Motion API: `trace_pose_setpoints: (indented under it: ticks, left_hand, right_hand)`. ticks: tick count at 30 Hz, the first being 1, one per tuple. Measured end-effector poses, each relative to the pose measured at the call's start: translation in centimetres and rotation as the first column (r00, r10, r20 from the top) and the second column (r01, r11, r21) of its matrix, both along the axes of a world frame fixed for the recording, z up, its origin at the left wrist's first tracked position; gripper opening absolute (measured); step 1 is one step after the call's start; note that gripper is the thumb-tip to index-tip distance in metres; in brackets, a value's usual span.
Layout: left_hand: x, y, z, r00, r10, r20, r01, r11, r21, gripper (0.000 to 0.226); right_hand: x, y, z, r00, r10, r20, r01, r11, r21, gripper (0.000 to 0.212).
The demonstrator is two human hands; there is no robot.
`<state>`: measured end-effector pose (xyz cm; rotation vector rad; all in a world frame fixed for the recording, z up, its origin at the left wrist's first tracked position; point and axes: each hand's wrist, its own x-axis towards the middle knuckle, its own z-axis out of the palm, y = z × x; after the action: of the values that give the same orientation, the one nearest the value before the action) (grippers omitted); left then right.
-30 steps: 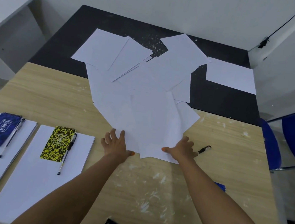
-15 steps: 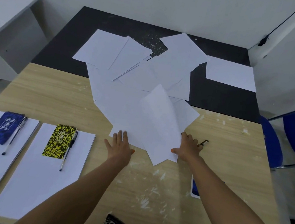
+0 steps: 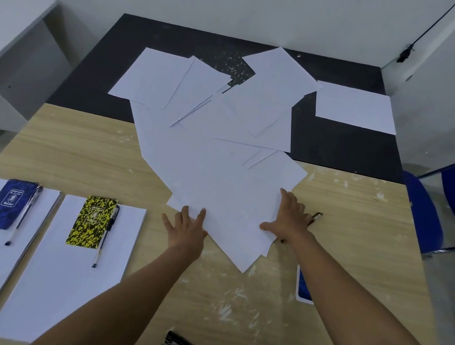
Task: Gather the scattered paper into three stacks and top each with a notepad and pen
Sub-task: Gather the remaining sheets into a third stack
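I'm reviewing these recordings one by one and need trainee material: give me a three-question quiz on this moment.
1. True or false: both finished paper stacks carry a notepad and a pen.
2. Which notepad lies nearer the left hand? A) blue notepad B) yellow notepad
3. Fill in: the right hand rests on the scattered paper, partly covering a ____ on the wooden table.

Key: 1 true; 2 B; 3 pen.
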<state>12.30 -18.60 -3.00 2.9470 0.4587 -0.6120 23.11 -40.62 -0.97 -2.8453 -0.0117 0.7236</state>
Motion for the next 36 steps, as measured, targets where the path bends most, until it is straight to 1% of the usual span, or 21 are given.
trace_pose_setpoints:
  ticks: [4,7,11,14,17,20,25,28,30,32,34,36]
  left_hand:
    - [-0.2,-0.3,-0.2,0.999,-0.003,-0.033,0.003,1.000,0.000,0.062]
    - [0.3,0.0,-0.3,0.998,0.037,-0.054,-0.041,0.997,-0.068,0.062]
    - [0.7,0.6,-0.5,0.996,0.057,-0.063,-0.065,0.990,-0.128,0.063]
    - [0.8,0.9,-0.6,0.998,-0.001,-0.061,-0.006,0.994,-0.109,0.064]
    - [1.1,1.2,-0.5,0.995,-0.069,-0.078,0.061,0.994,-0.094,0.065]
    - [1.5,1.2,-0.4,0.994,-0.052,-0.092,0.041,0.992,-0.116,0.068]
    - [1.9,1.5,-0.2,0.992,0.051,-0.114,-0.067,0.988,-0.136,0.089]
    - [2.2,1.6,-0.1,0.988,0.111,-0.105,-0.126,0.981,-0.148,0.099]
    - [2.2,1.7,-0.1,0.986,0.131,-0.099,-0.145,0.978,-0.148,0.103]
    - [2.1,1.9,-0.3,0.985,0.143,-0.100,-0.157,0.976,-0.149,0.106]
    - [2.0,2.0,-0.5,0.982,0.161,-0.097,-0.175,0.971,-0.160,0.108]
    - [1.9,2.2,-0.6,0.982,0.170,-0.082,-0.182,0.968,-0.172,0.108]
  right_hand:
    - [0.9,0.1,-0.3,0.998,0.043,-0.036,-0.042,0.999,0.027,0.126]
    - [1.1,0.1,-0.4,0.992,0.093,-0.081,-0.092,0.996,0.024,0.125]
    - [1.5,0.2,-0.3,0.992,0.116,-0.049,-0.116,0.993,-0.012,0.128]
    - [2.1,0.1,0.0,0.991,0.115,-0.072,-0.116,0.993,-0.022,0.134]
    - [2.8,0.0,0.0,0.987,0.127,-0.095,-0.132,0.990,-0.049,0.136]
    - [3.2,0.0,-0.2,0.986,0.137,-0.094,-0.142,0.989,-0.051,0.135]
    - [3.6,0.2,-0.5,0.986,0.164,-0.018,-0.165,0.982,-0.095,0.133]
    - [3.6,0.2,-0.7,0.991,0.137,-0.002,-0.136,0.987,-0.085,0.130]
    - [3.4,0.2,-0.9,0.995,0.100,-0.013,-0.100,0.994,-0.049,0.124]
    - [3.2,0.3,-1.2,0.998,0.057,-0.007,-0.057,0.998,-0.003,0.111]
    - [3.0,0.2,-1.5,1.000,-0.012,0.011,0.011,0.996,0.088,0.090]
    - [2.8,0.2,-1.9,0.993,-0.113,0.014,0.108,0.970,0.216,0.066]
